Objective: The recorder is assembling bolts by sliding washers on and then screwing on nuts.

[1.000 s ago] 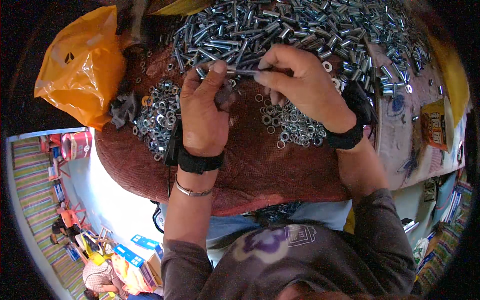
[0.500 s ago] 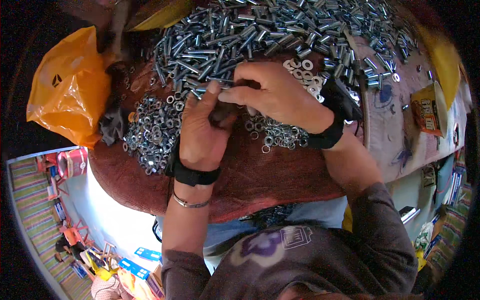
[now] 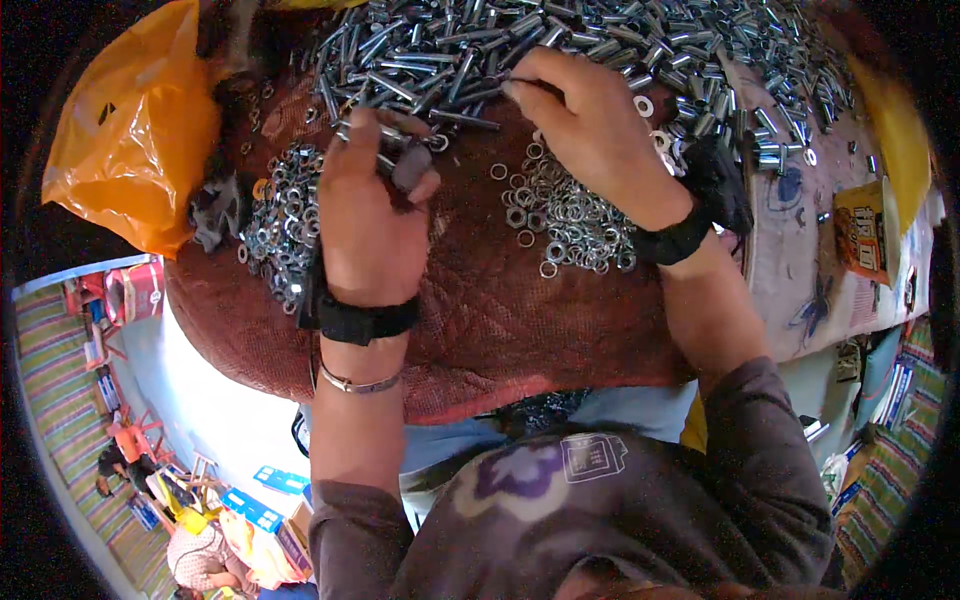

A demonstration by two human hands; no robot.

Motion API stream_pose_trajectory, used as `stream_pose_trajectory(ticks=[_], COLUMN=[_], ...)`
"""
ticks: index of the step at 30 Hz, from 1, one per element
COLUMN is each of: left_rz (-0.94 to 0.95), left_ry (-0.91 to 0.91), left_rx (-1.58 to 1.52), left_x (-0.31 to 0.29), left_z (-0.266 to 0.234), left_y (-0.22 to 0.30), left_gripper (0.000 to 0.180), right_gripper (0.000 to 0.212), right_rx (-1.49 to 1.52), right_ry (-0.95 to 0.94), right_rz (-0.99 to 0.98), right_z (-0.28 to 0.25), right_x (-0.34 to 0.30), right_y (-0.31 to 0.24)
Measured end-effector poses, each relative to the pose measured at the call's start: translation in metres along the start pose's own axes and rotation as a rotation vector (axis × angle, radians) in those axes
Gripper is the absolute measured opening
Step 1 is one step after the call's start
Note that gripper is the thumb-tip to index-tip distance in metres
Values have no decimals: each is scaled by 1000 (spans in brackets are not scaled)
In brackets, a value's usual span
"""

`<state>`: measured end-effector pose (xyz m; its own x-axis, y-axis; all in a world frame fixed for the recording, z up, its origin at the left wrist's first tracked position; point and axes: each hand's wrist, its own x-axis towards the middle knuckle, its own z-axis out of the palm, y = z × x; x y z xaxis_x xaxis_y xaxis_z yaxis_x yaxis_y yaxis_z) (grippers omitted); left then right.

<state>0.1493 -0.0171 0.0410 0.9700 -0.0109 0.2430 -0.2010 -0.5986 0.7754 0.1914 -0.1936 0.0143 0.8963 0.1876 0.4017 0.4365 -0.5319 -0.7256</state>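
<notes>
My left hand (image 3: 370,225) is closed around a shiny metal bolt (image 3: 385,162), its thumb and fingers curled near the bolt pile. A dark grey cover sits on one of its fingertips. To the right, my right hand (image 3: 605,135) pinches thumb and forefinger together at the edge of the bolts; what lies between them is too small to make out. Loose bolts (image 3: 465,75) spread beyond both hands, with short metal sleeves (image 3: 710,90) at the far right. Nuts (image 3: 275,225) lie left of my left hand. Spring washers (image 3: 580,225) are heaped beneath my right wrist, flat washers (image 3: 657,142) beside it.
Dark red woven cloth (image 3: 520,330) covers the work surface in front of me. An orange plastic bag (image 3: 130,140) stands at the left. A paper cup (image 3: 865,235) sits on the pale cloth (image 3: 785,270) at the right. Boxes (image 3: 255,510) are on the floor, lower left.
My hands were together over the bolts and have separated. The left has drawn left and nearer with metal in its fingers; the right has moved right and farther out.
</notes>
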Motion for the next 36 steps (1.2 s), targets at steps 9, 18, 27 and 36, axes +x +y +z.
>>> stream_pose_trajectory(ticks=[9, 18, 27, 36], left_rz=[-493, 154, 89, -280], left_ry=[194, 119, 174, 82], left_rx=[-726, 333, 210, -319], left_x=[21, 32, 38, 34], left_z=[1, 22, 20, 10], left_y=[-1, -30, -31, -8], left_gripper=[15, 19, 24, 30], right_gripper=[19, 14, 18, 13], right_rx=[-447, -199, -220, 357], right_ry=[-190, -61, -33, -78], right_rz=[-105, -109, -182, 139], right_z=[22, -17, -3, -16], right_x=[-4, 2, 0, 1], right_y=[3, 0, 11, 0])
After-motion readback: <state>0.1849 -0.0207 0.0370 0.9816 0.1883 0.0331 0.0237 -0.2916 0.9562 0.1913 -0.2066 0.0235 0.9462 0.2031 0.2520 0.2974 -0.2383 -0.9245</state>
